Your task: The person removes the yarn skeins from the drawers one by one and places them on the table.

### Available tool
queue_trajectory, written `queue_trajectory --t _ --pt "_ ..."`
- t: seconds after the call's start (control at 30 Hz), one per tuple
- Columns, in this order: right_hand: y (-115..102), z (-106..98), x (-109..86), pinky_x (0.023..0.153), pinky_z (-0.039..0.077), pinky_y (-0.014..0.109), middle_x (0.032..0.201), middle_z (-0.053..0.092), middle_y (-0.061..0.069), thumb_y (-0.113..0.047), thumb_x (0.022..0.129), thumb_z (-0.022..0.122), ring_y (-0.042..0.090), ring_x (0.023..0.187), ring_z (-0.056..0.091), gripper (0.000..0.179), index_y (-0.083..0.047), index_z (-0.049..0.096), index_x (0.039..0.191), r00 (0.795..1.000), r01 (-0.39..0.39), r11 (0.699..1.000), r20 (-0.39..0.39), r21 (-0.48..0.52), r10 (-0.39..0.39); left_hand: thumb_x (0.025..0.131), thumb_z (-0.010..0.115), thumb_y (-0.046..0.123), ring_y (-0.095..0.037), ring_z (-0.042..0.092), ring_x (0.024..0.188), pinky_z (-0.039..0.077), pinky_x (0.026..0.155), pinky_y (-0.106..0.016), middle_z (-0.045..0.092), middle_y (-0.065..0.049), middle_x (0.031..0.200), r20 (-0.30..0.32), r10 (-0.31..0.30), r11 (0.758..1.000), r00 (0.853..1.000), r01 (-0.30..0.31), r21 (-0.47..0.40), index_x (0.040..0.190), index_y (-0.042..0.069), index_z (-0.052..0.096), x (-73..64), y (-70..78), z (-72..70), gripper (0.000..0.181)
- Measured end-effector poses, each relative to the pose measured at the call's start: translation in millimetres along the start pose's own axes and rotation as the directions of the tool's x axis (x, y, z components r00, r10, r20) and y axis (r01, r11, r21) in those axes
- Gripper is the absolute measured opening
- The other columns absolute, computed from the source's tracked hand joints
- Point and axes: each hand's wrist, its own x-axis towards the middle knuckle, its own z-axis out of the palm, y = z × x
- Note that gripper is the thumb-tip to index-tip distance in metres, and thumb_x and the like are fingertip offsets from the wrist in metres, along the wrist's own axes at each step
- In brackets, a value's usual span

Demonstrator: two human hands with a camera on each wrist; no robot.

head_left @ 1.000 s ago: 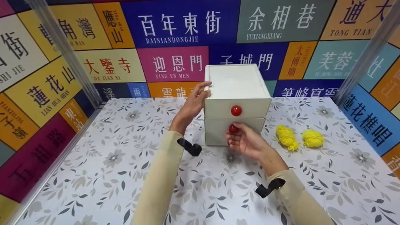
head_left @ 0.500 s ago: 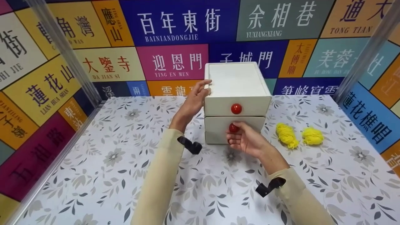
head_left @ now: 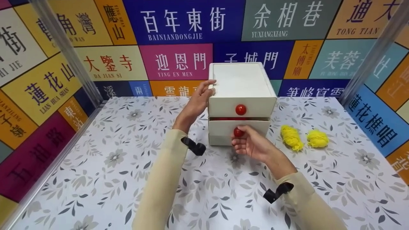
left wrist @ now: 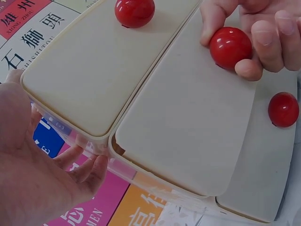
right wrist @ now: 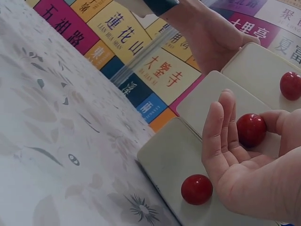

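A white drawer box (head_left: 241,78) with three stacked drawers stands on the table, each drawer bearing a round red knob. My right hand (head_left: 255,146) pinches the middle drawer's knob (head_left: 238,131) between thumb and index finger. That middle drawer (left wrist: 183,113) juts out a little, and a strip of red shows in the gap above it. Against the left side of the box lies my left hand (head_left: 197,102), its fingers extended and touching the wall. The top drawer (left wrist: 89,66) sits flush. The bottom drawer's knob (right wrist: 197,189) shows below my right hand.
Two yellow bundles, a longer one (head_left: 291,138) and a rounder one (head_left: 317,138), lie on the table right of the box. A floral cloth (head_left: 115,159) covers the table. Sign-printed panels (head_left: 179,22) stand behind and at both sides.
The middle drawer has come out slightly toward me, widening the gap under the top drawer. My right hand keeps its pinch on the knob; the left hand stays on the box's side.
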Motion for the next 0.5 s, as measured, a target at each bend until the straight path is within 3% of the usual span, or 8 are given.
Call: queue_trajectory --t 0.2,0.5 --pt "5 -1 -6.8 0.064 0.054 0.022 0.079 0.070 0.000 -0.036 0.106 0.041 0.011 0.066 0.061 0.041 -0.010 0.069 0.093 1.000 -0.015 0.998 0.025 -0.060 0.016 0.107 0.041 0.028 -0.029 0.053 0.126 0.041 0.113 -0.045 0.047 -0.014 0.147 -0.004 -0.013 1.000 1.000 0.013 0.010 0.148 0.024 0.043 0.1 -2.7 -0.6 0.041" --pt "10 3 -17.8 0.061 0.052 0.021 0.074 0.068 -0.001 -0.037 0.105 0.041 0.012 0.064 0.059 0.040 -0.010 0.068 0.092 0.999 0.000 0.995 0.040 -0.101 0.004 0.107 0.041 0.024 -0.027 0.053 0.124 0.042 0.112 -0.045 0.048 -0.017 0.146 0.005 0.037 0.999 0.999 -0.037 0.001 0.148 0.019 0.042 -1.9 -2.4 0.3 0.042"
